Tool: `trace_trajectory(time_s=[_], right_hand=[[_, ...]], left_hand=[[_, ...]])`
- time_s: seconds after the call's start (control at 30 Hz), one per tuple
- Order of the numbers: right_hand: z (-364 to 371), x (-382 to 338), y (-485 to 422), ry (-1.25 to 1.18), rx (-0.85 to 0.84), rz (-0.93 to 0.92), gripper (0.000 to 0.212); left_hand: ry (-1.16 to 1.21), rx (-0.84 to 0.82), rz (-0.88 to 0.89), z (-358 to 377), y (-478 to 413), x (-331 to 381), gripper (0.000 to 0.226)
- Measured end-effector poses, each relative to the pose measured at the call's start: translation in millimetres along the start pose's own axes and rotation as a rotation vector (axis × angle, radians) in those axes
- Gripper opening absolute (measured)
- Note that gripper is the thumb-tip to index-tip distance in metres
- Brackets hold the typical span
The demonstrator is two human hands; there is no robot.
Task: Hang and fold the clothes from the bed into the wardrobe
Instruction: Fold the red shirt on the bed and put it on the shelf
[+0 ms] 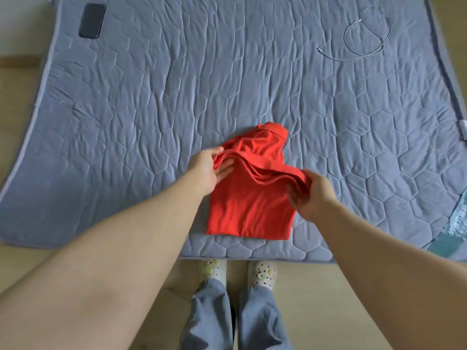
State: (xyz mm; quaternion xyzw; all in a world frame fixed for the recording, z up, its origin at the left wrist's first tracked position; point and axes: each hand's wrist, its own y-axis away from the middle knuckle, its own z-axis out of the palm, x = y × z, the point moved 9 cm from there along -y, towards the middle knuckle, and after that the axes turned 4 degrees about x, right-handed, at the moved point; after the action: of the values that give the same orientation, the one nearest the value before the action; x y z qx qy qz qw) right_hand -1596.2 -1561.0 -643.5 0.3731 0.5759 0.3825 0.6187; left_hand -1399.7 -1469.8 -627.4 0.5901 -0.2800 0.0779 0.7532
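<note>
We've got the red shirt (249, 205) on the bed (177, 97), left hand (206, 168) and right hand (313, 195) fingers both pinching its folded edge.

Quilt (151, 109) mostly bare: wide open run from 9 thru 12 o'clock of red garment (247, 210). Dark phone (91, 20) far out at 10 o'clock, nr bed corner. Thin cable (337, 60) looped at 1 o'clock, well apart from garment. Left hand (206, 170) and right hand (313, 195) grip garment's folded edge, blocking both flanks. Teal cloth (452, 228) at 3 o'clock on bed edge. At 6 o'clock, narrow quilt strip only.
</note>
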Motion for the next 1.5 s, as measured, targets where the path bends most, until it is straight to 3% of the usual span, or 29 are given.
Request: trace_trajectory(time_s=[0.03,0.1,0.17,0.23,0.43,0.53,0.63,0.77,0.87,1.0,1.1,1.37,1.5], right_hand=[[12.2,-15.0,-5.4,0.013,-0.023,-0.046,0.020],[33.3,-35.7,-13.6,0.087,-0.096,-0.135,0.014],[41.9,-39.6,-24.9,0.250,-0.147,-0.177,0.042],[37.0,-31.6,-39.3,0.406,-0.126,-0.186,0.065],[11.9,2.5,-86.8,0.547,-0.063,-0.111,0.073],[0.4,25.4,-107.6,0.614,-0.026,-0.050,0.075],[-13.8,52.8,-126.9,0.685,0.006,-0.020,0.059],[-24.2,66.1,-144.4,0.809,0.060,-0.044,0.043],[-27.7,73.6,-145.6,0.862,0.061,0.012,0.019],[-41.7,87.0,-130.1,0.854,0.098,0.073,0.022],[-57.4,104.6,-108.3,0.786,0.090,0.143,0.019],[-105.8,167.5,-40.8,0.704,0.028,0.303,0.015],[-126.9,187.0,-13.0,0.643,0.025,0.326,0.011]], left_hand=[[0.000,-0.065,0.038,13.8,-8.7,13.1,0.017],[-0.095,-0.188,0.100,35.4,-25.1,28.0,0.041],[-0.294,-0.230,0.138,45.4,-35.5,26.3,0.054],[-0.489,-0.201,0.161,39.6,-46.2,11.1,0.057],[-0.881,0.068,0.247,-0.9,-86.8,-22.3,0.069],[-0.928,0.176,0.141,-32.1,-106.5,-46.3,0.080],[-0.974,0.229,-0.038,-69.6,-118.2,-83.3,0.061],[-0.919,0.153,-0.106,-85.9,-131.7,-108.2,0.040],[-0.959,0.098,-0.174,-88.7,-135.0,-118.8,0.047],[-0.996,0.086,-0.189,-97.7,-124.1,-123.0,0.038],[-1.006,0.068,-0.228,-111.1,-102.9,-134.0,0.045],[-0.903,0.048,-0.337,-163.7,-33.6,-182.3,0.037],[-0.850,0.045,-0.367,-176.5,-0.5,-191.4,0.052]])
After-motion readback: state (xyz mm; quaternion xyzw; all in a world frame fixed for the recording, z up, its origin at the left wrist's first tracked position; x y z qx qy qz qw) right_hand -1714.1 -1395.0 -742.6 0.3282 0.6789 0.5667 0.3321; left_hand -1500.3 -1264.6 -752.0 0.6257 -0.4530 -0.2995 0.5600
